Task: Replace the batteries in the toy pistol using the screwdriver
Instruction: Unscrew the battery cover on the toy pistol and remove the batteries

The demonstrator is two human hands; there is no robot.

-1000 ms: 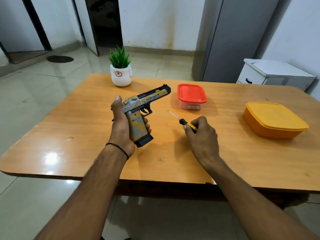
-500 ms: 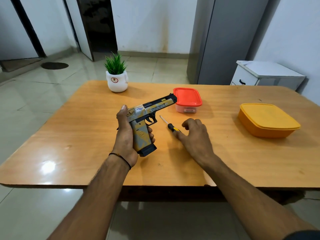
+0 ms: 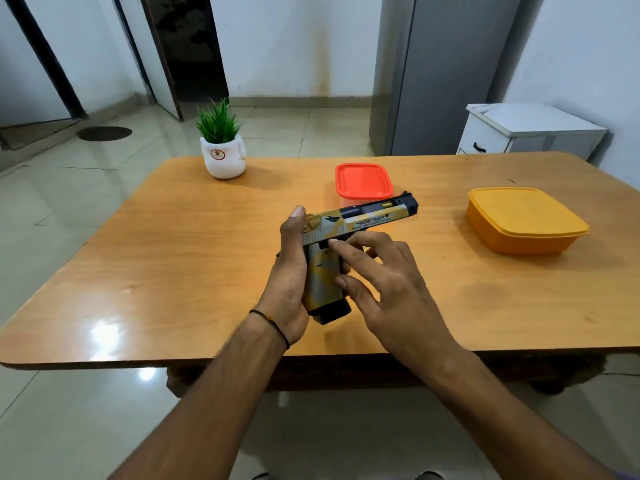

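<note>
The toy pistol (image 3: 367, 220), yellow and grey with a black muzzle and black magazine base, is held upright above the wooden table (image 3: 173, 254), barrel pointing right. My left hand (image 3: 289, 271) grips its handle from the left, thumb up along the rear of the slide. My right hand (image 3: 391, 289) reaches in from the right with fingers mostly straight. Its index fingertip touches the frame just above the handle, and its thumb rests against the handle's side. The screwdriver is not visible; the right hand covers the table spot where it lay.
A small box with a red lid (image 3: 363, 180) sits just behind the pistol. An orange lidded container (image 3: 523, 220) stands at the right. A potted plant (image 3: 223, 147) is at the table's far left. A white cabinet (image 3: 530, 133) and grey fridge (image 3: 450, 71) stand beyond.
My right hand has let go of the screwdriver on the table and moved left onto the pistol. The left hand keeps its grip, with the pistol carried slightly right.
</note>
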